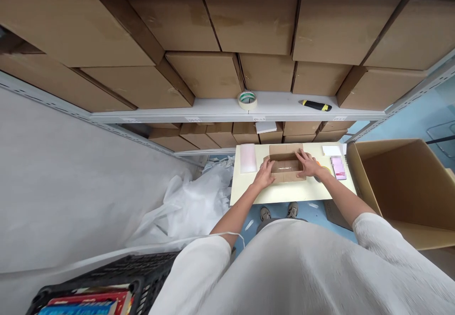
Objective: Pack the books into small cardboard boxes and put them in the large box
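Note:
A small cardboard box [286,177] with its flaps folded outward stands on the cream tabletop [284,193], its open top facing me. Inside it, a shiny strip runs along the bottom. My left hand [265,174] grips the box's left side, fingers over the edge. At the opposite side my right hand [307,163] holds the right wall, its thumb near the front flap. A roll of tape [324,168] lies just right of my right hand, partly hidden by it. Left of the box is a sheet of pale wrapping [248,158].
A pink item [338,167] and a white card [331,150] lie at the table's right. Beside it stands a large open carton [405,182]. A shelf above carries boxes, masking tape [247,100] and a utility knife [315,105]. White plastic sheeting [192,206] is heaped left.

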Demonstrator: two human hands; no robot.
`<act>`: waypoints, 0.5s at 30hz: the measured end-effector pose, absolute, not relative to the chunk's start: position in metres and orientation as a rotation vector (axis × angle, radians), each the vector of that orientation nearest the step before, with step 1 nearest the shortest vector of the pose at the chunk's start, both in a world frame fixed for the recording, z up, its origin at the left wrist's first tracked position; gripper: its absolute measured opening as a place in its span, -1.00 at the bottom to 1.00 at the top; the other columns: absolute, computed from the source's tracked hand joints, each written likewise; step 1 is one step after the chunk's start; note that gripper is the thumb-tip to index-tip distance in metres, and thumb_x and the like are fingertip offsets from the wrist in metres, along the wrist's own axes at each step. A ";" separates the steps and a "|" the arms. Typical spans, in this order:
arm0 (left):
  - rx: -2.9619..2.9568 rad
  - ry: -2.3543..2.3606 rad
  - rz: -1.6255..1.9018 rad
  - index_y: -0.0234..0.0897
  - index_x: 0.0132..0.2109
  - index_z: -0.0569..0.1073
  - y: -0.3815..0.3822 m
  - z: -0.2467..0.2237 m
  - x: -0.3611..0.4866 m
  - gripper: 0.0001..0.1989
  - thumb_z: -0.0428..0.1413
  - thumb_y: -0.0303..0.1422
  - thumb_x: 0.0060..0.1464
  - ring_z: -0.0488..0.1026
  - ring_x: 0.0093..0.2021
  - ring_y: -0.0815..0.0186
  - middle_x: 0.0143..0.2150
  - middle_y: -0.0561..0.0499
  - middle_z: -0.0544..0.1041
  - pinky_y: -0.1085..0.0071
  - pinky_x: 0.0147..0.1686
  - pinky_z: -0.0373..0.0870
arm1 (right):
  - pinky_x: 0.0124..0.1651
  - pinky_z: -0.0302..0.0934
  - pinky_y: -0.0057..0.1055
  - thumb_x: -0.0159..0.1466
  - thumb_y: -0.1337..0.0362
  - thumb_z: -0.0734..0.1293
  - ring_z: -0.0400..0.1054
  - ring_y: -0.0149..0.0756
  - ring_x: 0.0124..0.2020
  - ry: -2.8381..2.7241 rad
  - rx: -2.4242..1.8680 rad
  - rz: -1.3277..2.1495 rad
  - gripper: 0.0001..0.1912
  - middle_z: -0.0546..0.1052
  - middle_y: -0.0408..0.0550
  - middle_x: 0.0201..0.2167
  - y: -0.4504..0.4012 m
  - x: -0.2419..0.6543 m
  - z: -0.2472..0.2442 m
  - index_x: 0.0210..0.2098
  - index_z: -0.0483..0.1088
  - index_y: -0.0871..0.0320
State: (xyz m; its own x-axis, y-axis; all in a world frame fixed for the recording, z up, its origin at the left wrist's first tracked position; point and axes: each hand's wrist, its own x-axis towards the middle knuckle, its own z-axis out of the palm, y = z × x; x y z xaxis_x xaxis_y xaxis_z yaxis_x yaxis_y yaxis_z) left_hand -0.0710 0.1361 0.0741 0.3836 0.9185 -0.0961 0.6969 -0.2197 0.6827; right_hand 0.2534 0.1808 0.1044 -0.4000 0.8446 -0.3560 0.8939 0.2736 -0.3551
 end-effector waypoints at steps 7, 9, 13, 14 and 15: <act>1.927 1.411 0.467 -0.13 0.50 0.23 0.134 0.075 -0.069 -0.14 0.36 -0.30 0.13 0.09 0.57 -0.24 0.60 -0.29 0.06 -0.20 0.44 0.25 | 0.39 0.09 0.39 -0.07 -0.07 0.67 -0.04 0.50 0.48 2.368 1.623 -0.741 0.50 -0.14 0.18 0.64 0.201 0.245 0.096 0.64 -0.20 -0.15; 1.885 1.421 0.549 -0.16 0.49 0.26 0.133 0.076 -0.069 -0.24 0.30 -0.20 0.23 0.11 0.57 -0.17 0.57 -0.28 0.12 -0.14 0.47 0.21 | 0.38 0.10 0.38 -0.08 -0.06 0.67 -0.02 0.49 0.46 2.374 1.621 -0.722 0.47 0.00 0.20 0.59 0.200 0.243 0.096 0.63 -0.16 -0.13; 1.686 1.499 0.738 -0.17 0.43 0.32 0.141 0.073 -0.078 -0.51 0.02 -0.18 0.46 0.35 0.44 0.08 0.47 -0.24 0.32 0.09 0.40 0.34 | 0.39 0.09 0.36 -0.07 -0.06 0.65 0.00 0.48 0.44 2.395 1.661 -0.722 0.40 0.14 0.20 0.51 0.195 0.241 0.096 0.61 -0.06 -0.13; 1.607 1.549 0.763 -0.17 0.40 0.34 0.145 0.071 -0.083 -0.55 -0.01 -0.21 0.48 0.43 0.36 0.11 0.43 -0.23 0.38 0.13 0.34 0.40 | 0.39 0.09 0.36 -0.07 -0.06 0.65 0.01 0.48 0.43 2.392 1.665 -0.719 0.39 0.15 0.20 0.51 0.195 0.241 0.096 0.61 -0.06 -0.13; 1.522 1.612 0.776 -0.18 0.37 0.36 0.151 0.069 -0.090 -0.58 -0.02 -0.23 0.47 0.50 0.28 0.13 0.39 -0.24 0.42 0.16 0.29 0.44 | 0.39 0.09 0.36 -0.07 -0.06 0.65 0.02 0.48 0.43 2.385 1.664 -0.710 0.40 0.16 0.20 0.50 0.194 0.240 0.096 0.61 -0.06 -0.13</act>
